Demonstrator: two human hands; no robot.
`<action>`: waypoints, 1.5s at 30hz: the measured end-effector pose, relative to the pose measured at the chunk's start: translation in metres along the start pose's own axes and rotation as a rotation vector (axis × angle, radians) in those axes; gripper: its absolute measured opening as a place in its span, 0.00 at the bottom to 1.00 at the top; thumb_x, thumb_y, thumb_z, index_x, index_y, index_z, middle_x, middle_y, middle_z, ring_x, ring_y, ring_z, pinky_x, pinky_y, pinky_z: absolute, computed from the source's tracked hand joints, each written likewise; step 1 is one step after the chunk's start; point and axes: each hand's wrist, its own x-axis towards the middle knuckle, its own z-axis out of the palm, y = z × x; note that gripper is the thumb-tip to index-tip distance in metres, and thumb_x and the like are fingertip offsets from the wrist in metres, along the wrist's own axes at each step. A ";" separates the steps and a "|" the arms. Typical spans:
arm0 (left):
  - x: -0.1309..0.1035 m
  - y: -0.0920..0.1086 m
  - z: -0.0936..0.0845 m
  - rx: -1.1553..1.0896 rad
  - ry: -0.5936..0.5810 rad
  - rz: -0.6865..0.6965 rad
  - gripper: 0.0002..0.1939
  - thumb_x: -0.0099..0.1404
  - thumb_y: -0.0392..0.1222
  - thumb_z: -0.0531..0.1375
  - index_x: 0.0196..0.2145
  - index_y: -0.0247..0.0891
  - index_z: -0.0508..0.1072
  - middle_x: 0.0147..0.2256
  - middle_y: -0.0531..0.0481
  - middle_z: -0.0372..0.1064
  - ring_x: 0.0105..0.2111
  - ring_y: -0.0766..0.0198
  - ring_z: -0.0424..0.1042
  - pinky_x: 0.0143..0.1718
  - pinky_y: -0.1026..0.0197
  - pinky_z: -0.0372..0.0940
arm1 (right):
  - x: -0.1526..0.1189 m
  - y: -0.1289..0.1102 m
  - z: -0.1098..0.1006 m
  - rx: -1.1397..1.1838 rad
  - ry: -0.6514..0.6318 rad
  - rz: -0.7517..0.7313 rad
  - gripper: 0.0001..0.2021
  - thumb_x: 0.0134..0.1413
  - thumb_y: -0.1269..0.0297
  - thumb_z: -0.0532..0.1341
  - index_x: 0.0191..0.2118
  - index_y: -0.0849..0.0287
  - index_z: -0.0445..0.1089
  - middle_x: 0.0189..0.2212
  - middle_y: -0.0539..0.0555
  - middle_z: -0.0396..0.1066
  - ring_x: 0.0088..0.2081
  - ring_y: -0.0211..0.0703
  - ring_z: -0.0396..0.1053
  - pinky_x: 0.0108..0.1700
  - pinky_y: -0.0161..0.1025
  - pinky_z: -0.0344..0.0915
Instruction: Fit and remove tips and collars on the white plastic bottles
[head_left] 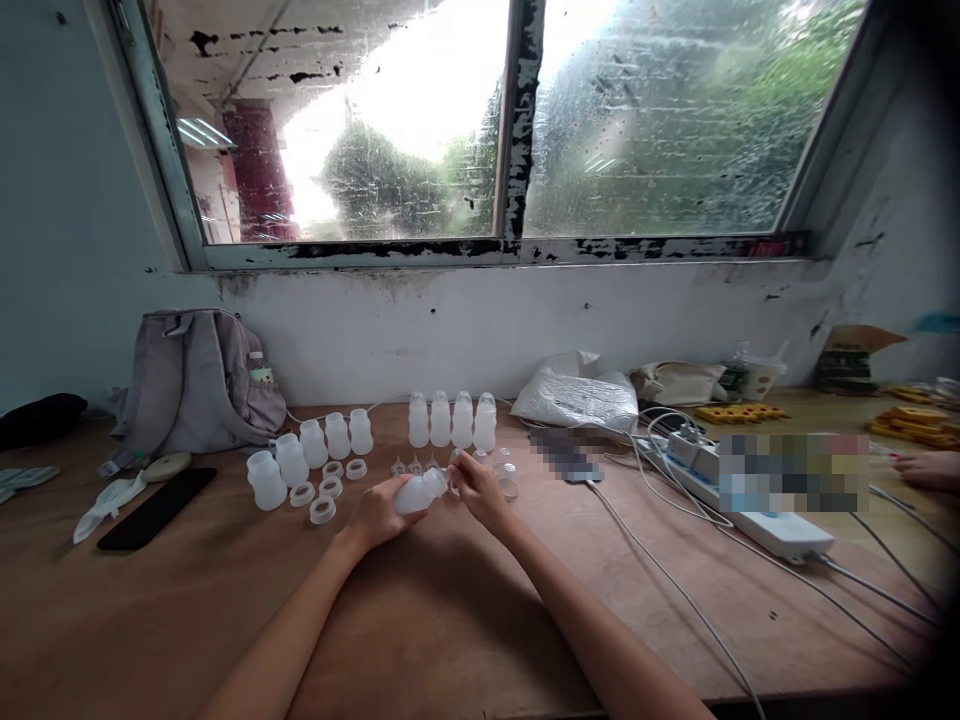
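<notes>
My left hand (379, 515) is wrapped round a frosted white baby bottle (414, 494), tilted with its neck to the right. At that neck my right hand (480, 490) has its fingers pinched together; what they hold is too small to make out. To the left stand several open bottles (266, 482) without tops, with several white collar rings (322, 510) lying in front. Behind my hands is a row of several capped bottles (441, 420). Clear nipples (398, 466) stand before that row, partly hidden by my right hand. Clear caps (509, 482) sit just right of it.
A grey backpack (191, 380) and a black phone-like slab (157, 508) are at left. To the right lie a blurred phone (566, 458), a silvery plastic bag (581, 395) and a white power strip (780, 530) with cables. Another person's hand (926, 468) shows at far right.
</notes>
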 end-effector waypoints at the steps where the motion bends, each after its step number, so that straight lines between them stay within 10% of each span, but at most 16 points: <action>1: 0.001 0.002 -0.002 -0.048 -0.023 -0.011 0.22 0.50 0.48 0.59 0.43 0.40 0.65 0.37 0.49 0.69 0.36 0.59 0.68 0.37 0.62 0.61 | 0.000 0.000 0.000 0.021 -0.006 0.004 0.06 0.51 0.67 0.48 0.25 0.58 0.56 0.18 0.46 0.58 0.21 0.34 0.55 0.24 0.30 0.52; 12: 0.005 0.005 -0.011 -0.222 -0.092 -0.092 0.18 0.47 0.47 0.62 0.35 0.35 0.70 0.32 0.50 0.66 0.31 0.63 0.66 0.32 0.65 0.59 | 0.001 0.007 0.002 0.107 -0.019 0.035 0.05 0.49 0.67 0.50 0.31 0.58 0.61 0.22 0.48 0.62 0.21 0.34 0.58 0.25 0.31 0.54; 25: 0.004 0.009 -0.009 -0.259 -0.109 -0.082 0.19 0.45 0.45 0.63 0.36 0.36 0.70 0.33 0.49 0.67 0.33 0.61 0.66 0.34 0.64 0.59 | 0.001 0.004 0.002 -0.033 0.006 0.111 0.23 0.50 0.51 0.50 0.12 0.60 0.51 0.12 0.45 0.46 0.17 0.31 0.47 0.21 0.32 0.43; 29: 0.005 0.007 -0.009 -0.395 -0.131 -0.171 0.21 0.46 0.46 0.62 0.38 0.34 0.70 0.31 0.49 0.68 0.31 0.61 0.65 0.32 0.63 0.58 | 0.001 -0.009 -0.004 0.240 -0.082 0.215 0.14 0.45 0.52 0.56 0.30 0.58 0.67 0.22 0.49 0.62 0.25 0.35 0.59 0.25 0.32 0.54; 33: 0.006 0.012 -0.009 -0.623 -0.167 -0.200 0.20 0.51 0.49 0.58 0.38 0.31 0.69 0.30 0.48 0.67 0.30 0.62 0.64 0.29 0.64 0.57 | 0.000 -0.024 -0.007 0.635 -0.326 0.277 0.21 0.42 0.56 0.60 0.46 0.53 0.62 0.39 0.52 0.65 0.40 0.41 0.63 0.38 0.37 0.59; 45: 0.006 0.032 0.007 -0.764 -0.173 -0.302 0.23 0.51 0.52 0.58 0.39 0.30 0.68 0.28 0.47 0.67 0.26 0.64 0.65 0.27 0.64 0.59 | -0.001 -0.026 0.006 0.688 -0.085 0.432 0.14 0.40 0.56 0.62 0.30 0.62 0.67 0.28 0.52 0.66 0.32 0.39 0.63 0.34 0.35 0.60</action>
